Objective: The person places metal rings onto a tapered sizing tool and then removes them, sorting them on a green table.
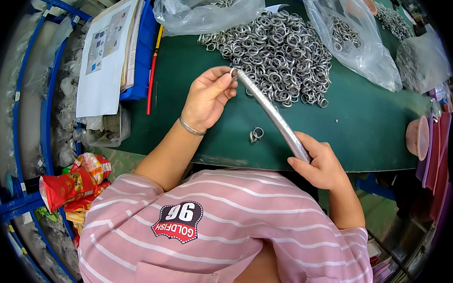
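My left hand [208, 97] pinches a small silver-coloured metal ring [233, 73] between thumb and fingers. My right hand [318, 160] grips the thick end of a tapered metal ring mandrel [271, 115], which slants up and left. The mandrel's thin tip meets the held ring; whether it passes through the hole I cannot tell. Below the mandrel, a few loose rings [256, 134] lie near the table's front edge. Beyond both hands a large heap of similar metal rings [283, 49] spreads over the green tabletop [363, 128].
Clear plastic bags [213, 15] with rings flank the heap; another bag [355, 48] lies right. At left are a blue bin [139, 61] with papers, a red-and-yellow pencil [152, 73] and a clear tub [124, 127]. A pink cup [418, 138] sits at the right edge.
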A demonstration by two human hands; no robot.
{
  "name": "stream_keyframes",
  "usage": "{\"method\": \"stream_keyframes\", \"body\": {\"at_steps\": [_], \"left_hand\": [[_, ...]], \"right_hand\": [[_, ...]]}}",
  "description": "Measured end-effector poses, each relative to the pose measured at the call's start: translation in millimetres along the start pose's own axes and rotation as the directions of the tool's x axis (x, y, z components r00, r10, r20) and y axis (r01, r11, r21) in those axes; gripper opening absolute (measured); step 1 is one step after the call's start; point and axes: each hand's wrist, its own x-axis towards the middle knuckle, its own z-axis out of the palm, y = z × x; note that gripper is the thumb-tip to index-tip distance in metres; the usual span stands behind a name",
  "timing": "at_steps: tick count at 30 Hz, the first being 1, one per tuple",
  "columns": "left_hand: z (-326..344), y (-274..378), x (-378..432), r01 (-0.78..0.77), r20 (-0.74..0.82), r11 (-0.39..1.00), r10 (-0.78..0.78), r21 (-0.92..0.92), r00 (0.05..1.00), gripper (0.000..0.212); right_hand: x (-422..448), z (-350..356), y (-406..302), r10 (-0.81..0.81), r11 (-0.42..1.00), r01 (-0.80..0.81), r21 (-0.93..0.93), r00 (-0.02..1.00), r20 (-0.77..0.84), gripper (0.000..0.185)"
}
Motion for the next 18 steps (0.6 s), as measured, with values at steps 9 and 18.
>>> {"method": "stream_keyframes", "body": {"at_steps": [9, 18], "left_hand": [[23.6, -6.2, -19.5, 0.037, 0.176, 0.974, -0.078, 0.225, 0.981, 0.044], [23.9, -10.0, -22.7, 0.038, 0.226, 0.964, -0.100, 0.265, 0.969, 0.025]], "right_hand": [[12.9, 1.7, -15.8, -0.094, 0.989, 0.092, -0.114, 0.996, -0.009, 0.046], [11.3, 7.6, -3.7, -0.156, 0.988, 0.155, -0.018, 0.988, -0.013, 0.046]]}}
